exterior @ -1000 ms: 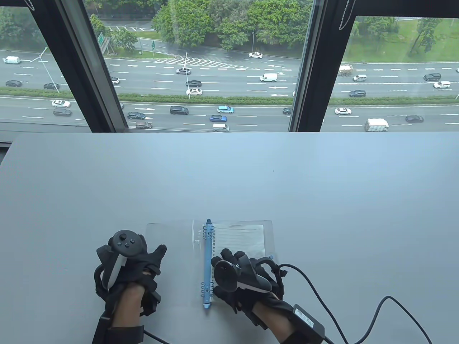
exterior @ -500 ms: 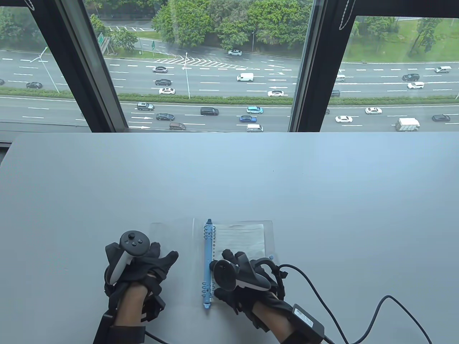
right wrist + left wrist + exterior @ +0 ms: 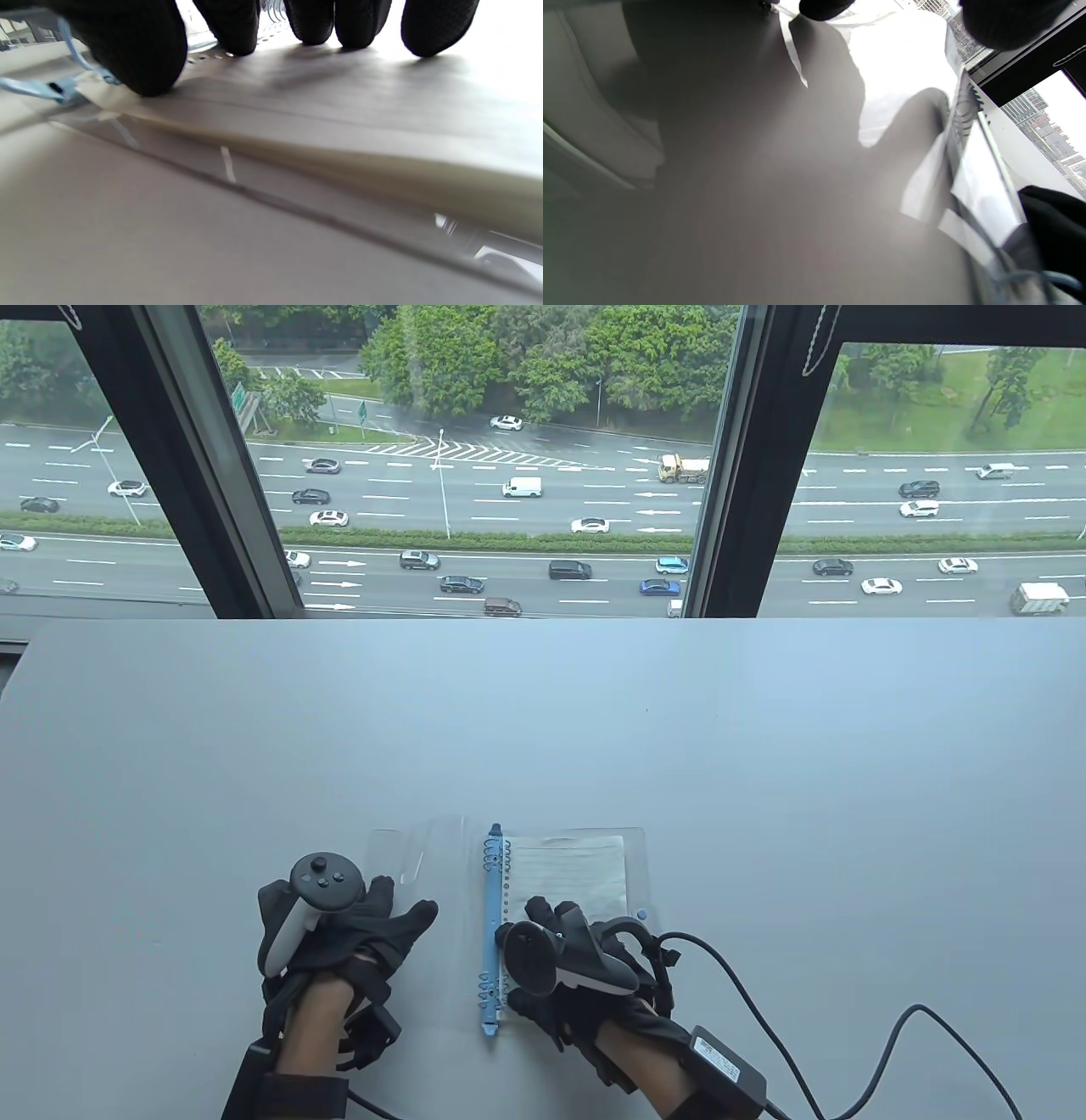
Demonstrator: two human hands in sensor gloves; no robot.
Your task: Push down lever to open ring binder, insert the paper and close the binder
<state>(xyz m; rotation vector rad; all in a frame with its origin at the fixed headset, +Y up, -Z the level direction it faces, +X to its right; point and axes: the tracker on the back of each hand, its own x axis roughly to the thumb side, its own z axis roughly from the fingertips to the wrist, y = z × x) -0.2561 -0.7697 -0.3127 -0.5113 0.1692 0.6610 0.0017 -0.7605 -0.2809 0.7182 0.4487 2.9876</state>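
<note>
Both hands are low on the table [image 3: 764, 746], one on each side of the binder [image 3: 441, 942]. My right hand [image 3: 560, 963] lies flat on the paper [image 3: 567, 874], fingers [image 3: 316, 21] straight and tips pressing the sheet down just beside the blue ring spine [image 3: 491, 929]; nothing is pinched. My left hand [image 3: 348, 929] rests on the clear left cover [image 3: 407, 848], fingers spread and roughly straight. That cover's far edge looks lifted off the table, so I judge the left hand is starting to fold it over toward the spine, though I cannot tell whether any fingertip has hooked under it.

As for progress, the paper sits on the right cover with its punched edge along the rings, so I take the insertion as done or nearly so. I cannot make out from here whether the rings are snapped together again or where the lever stands. What remains, as I read it, is confirming the rings are locked and swinging the left cover across onto the paper.
</note>
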